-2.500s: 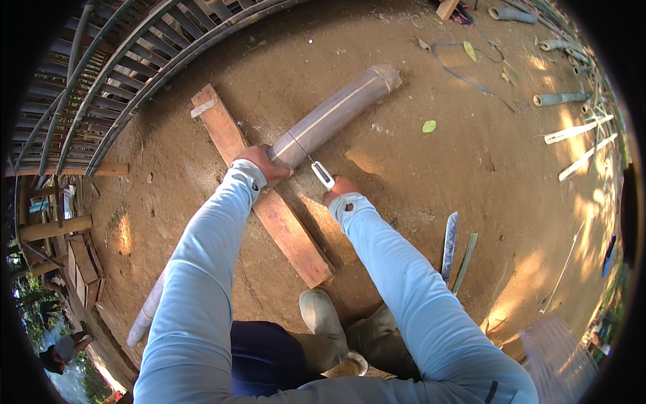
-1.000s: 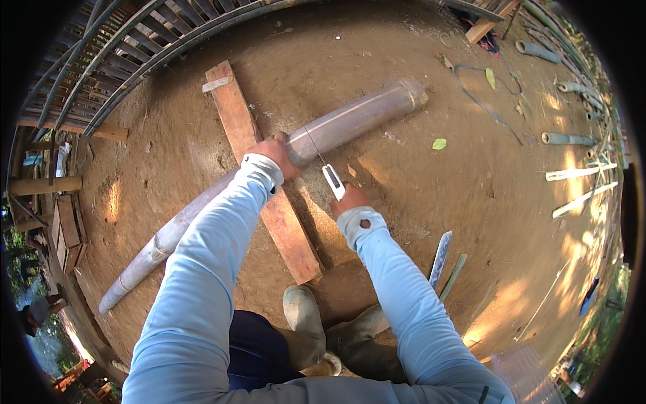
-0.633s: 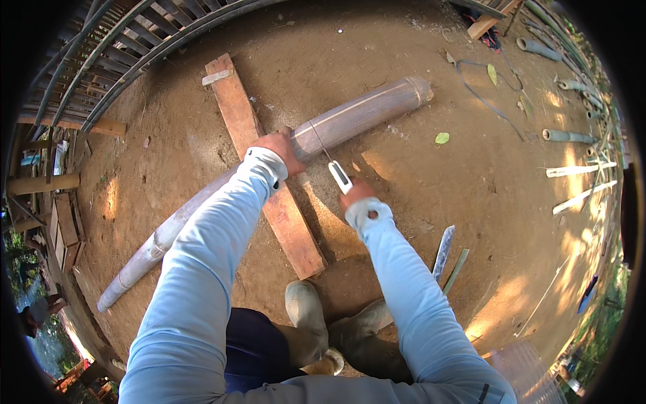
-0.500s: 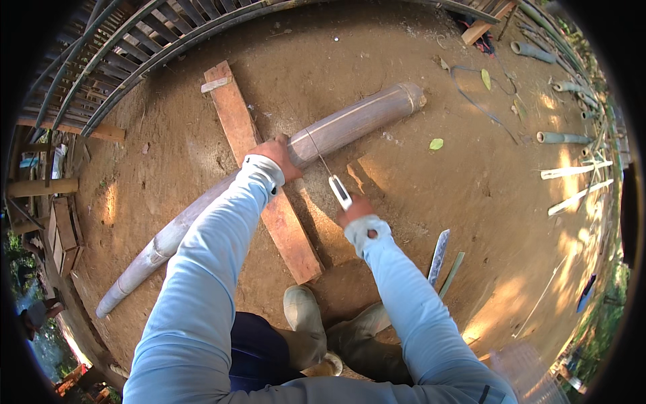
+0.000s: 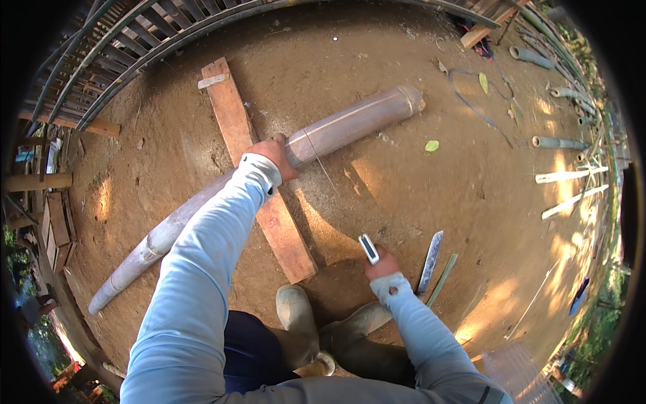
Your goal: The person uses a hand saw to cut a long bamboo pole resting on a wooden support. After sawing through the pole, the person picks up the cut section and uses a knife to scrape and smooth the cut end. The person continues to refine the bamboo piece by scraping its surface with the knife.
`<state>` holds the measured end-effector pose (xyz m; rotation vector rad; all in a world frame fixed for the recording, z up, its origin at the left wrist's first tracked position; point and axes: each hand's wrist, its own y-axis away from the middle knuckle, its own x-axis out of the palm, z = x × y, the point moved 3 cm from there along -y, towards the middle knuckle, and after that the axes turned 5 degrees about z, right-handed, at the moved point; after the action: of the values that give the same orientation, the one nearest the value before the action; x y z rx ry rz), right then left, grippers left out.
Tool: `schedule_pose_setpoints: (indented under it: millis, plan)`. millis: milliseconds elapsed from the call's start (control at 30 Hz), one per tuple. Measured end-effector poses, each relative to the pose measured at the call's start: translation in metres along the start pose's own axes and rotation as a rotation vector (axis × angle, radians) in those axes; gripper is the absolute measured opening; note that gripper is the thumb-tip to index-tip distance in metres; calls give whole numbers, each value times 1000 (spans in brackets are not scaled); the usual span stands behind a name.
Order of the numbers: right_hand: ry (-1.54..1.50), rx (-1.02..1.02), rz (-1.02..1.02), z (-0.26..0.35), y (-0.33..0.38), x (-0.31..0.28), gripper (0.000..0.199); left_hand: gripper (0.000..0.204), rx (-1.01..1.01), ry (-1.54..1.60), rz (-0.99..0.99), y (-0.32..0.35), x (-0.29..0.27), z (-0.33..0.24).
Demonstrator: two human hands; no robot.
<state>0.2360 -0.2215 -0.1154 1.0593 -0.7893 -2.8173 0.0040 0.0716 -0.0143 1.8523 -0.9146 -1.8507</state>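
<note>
Bamboo pole point(image 5: 356, 124) | under left fingers point(image 5: 276, 145), curled partway round, gripping it | white handle point(image 5: 369, 249) | closed inside right fingers point(image 5: 385, 257)

- The left sleeve point(image 5: 192, 283) was long and pale blue, its cloth creased in soft folds.
- The right sleeve point(image 5: 431, 323) matched it, with a thin dark line point(image 5: 483, 395) across its upper part.
- The left cuff point(image 5: 261, 168) and right cuff point(image 5: 390, 287) were greyer, each with a small hole.
- The shirt front point(image 5: 323, 390) was grey.
- Dark navy legwear point(image 5: 256, 350) showed below.
- The boots point(image 5: 296, 316) were dull olive-tan, round-toed.
</note>
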Motion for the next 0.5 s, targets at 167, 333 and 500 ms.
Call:
schedule_pose_setpoints:
  millis: [167,333,500]
  plan:
    - [22,176,72,89,-75,-9,31,85,-13,-21,-12,-4,-3,-4]
    - [-4,192,39,91,-36,-13,33,85,-26,8,-9,-3,-9,7]
    - [-18,257,141,50,-54,-8,27,84,27,30,-22,-7,-5,4]
